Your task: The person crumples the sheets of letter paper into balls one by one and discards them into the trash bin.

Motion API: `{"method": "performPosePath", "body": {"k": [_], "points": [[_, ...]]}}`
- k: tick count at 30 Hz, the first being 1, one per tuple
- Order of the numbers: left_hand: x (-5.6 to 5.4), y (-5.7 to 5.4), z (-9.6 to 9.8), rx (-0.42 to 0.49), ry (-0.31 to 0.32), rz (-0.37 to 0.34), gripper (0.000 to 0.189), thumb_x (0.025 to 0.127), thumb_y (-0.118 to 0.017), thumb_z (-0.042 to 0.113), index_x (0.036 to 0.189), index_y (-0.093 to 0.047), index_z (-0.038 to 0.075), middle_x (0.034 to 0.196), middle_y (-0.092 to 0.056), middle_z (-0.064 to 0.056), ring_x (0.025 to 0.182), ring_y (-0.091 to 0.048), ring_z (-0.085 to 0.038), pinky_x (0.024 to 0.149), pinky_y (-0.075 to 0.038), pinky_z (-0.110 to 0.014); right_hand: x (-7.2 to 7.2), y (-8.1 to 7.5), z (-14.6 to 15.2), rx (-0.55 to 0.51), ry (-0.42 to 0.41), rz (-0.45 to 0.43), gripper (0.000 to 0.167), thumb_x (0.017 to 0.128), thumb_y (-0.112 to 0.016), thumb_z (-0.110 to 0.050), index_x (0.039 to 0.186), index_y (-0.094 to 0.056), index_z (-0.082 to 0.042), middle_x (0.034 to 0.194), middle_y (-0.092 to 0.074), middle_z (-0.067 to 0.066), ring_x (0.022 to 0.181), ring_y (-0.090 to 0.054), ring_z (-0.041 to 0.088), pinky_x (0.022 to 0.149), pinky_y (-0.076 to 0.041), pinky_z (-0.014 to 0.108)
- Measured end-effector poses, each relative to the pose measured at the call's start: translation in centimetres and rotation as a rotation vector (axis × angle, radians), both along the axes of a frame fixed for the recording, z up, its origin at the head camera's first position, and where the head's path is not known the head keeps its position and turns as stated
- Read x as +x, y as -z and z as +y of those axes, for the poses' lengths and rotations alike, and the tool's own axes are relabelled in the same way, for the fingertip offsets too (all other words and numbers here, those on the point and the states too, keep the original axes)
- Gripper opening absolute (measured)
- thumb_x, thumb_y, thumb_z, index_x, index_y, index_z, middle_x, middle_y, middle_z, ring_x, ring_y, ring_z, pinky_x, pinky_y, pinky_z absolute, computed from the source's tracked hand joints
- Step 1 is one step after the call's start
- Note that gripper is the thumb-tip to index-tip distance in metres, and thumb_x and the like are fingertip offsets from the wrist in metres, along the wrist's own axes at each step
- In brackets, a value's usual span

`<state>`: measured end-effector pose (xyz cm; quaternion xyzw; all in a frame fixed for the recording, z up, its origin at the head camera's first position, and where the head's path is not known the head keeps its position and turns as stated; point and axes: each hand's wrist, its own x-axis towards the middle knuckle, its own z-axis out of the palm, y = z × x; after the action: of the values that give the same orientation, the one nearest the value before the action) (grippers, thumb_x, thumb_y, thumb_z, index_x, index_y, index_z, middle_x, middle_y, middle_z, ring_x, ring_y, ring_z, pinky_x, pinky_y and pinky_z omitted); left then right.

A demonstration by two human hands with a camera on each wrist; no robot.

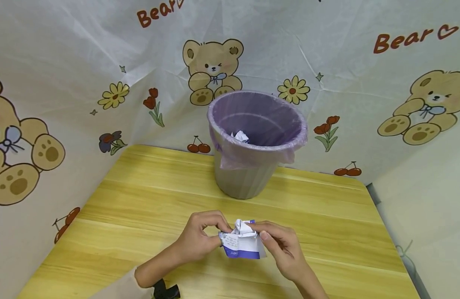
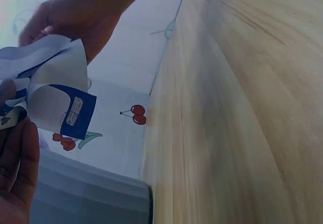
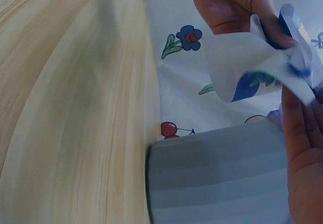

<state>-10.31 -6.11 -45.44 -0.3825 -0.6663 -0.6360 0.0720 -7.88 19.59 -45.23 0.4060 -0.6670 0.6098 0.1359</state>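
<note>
A partly crumpled sheet of paper [image 1: 240, 248], white with blue-purple printed bands, is held above the table between both hands. My left hand [image 1: 197, 236] pinches its left edge between thumb and fingers. On the other side my right hand [image 1: 284, 248] grips it with thumb and index finger. The upper middle of the sheet is bunched up, while its lower part hangs flat. In the left wrist view, a loose flap of the paper [image 2: 55, 103] sticks out between the hands. The right wrist view shows folded layers of the paper [image 3: 242, 65].
Behind the hands stands a grey bin [image 1: 245, 182] lined with a purple plastic bag [image 1: 248, 155]. Crumpled white paper [image 1: 240, 136] lies inside it. A black object [image 1: 166, 290] is at the left forearm. Bear-printed cloth [image 1: 140, 62] hangs around the wooden table [image 1: 148, 187].
</note>
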Motion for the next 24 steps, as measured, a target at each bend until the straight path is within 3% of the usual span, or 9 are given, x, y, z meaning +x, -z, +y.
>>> {"method": "performPosePath", "body": {"k": [2,5,12,16,21,24], "points": [[-0.1,0.0,-0.2,0.002,-0.001,-0.004,0.020,0.089,-0.081,-0.006,0.088,-0.077,0.014,0.089,-0.077,-0.009,0.089,-0.074,-0.007,0.083,-0.066,-0.032,0.0,0.0,0.2,-0.008,-0.032,-0.017,0.044,0.094,-0.053,0.027,0.129,-0.072,0.007,0.131,-0.078,0.014,0.123,-0.074,0.017,0.095,-0.065,0.025],[-0.2,0.1,-0.3,0.001,0.010,-0.006,0.019,0.090,-0.081,-0.005,0.089,-0.077,0.013,0.089,-0.077,-0.009,0.090,-0.074,-0.009,0.085,-0.066,-0.033,-0.2,0.0,0.2,-0.023,-0.069,-0.032,0.043,0.092,-0.061,0.026,0.128,-0.073,0.006,0.128,-0.079,0.012,0.117,-0.075,0.015,0.090,-0.067,0.026],[-0.1,0.4,-0.8,-0.010,-0.023,-0.017,0.022,0.088,-0.082,-0.007,0.087,-0.078,0.015,0.087,-0.078,-0.005,0.087,-0.074,-0.006,0.083,-0.066,-0.031,-0.2,-0.3,-0.6,-0.021,-0.059,-0.008,0.035,0.085,-0.075,0.024,0.113,-0.078,0.003,0.109,-0.081,0.018,0.104,-0.078,0.016,0.085,-0.067,0.027],[0.0,0.6,-1.0,-0.004,-0.035,-0.018,0.026,0.085,-0.080,-0.012,0.087,-0.078,0.014,0.086,-0.077,-0.004,0.086,-0.073,-0.005,0.081,-0.066,-0.031,-0.3,-0.9,-1.4,0.030,0.003,0.095,0.025,0.084,-0.079,0.018,0.105,-0.078,0.003,0.096,-0.081,0.021,0.092,-0.079,0.021,0.082,-0.067,0.025],[0.1,0.6,-0.7,-0.020,-0.093,-0.015,0.033,0.079,-0.076,-0.018,0.086,-0.078,0.014,0.083,-0.074,-0.003,0.080,-0.068,-0.004,0.071,-0.065,-0.029,-0.4,-1.4,-1.8,0.105,0.148,0.274,0.012,0.091,-0.081,0.006,0.102,-0.079,0.001,0.091,-0.081,0.017,0.083,-0.078,0.023,0.083,-0.065,0.020],[0.1,0.5,-0.3,-0.068,-0.126,-0.038,0.036,0.076,-0.075,-0.017,0.088,-0.077,0.016,0.084,-0.075,-0.002,0.078,-0.065,-0.002,0.068,-0.064,-0.027,-0.2,-1.5,-1.6,0.128,0.226,0.316,0.004,0.096,-0.080,-0.003,0.099,-0.079,-0.001,0.090,-0.081,0.015,0.081,-0.078,0.022,0.085,-0.065,0.018]]}}
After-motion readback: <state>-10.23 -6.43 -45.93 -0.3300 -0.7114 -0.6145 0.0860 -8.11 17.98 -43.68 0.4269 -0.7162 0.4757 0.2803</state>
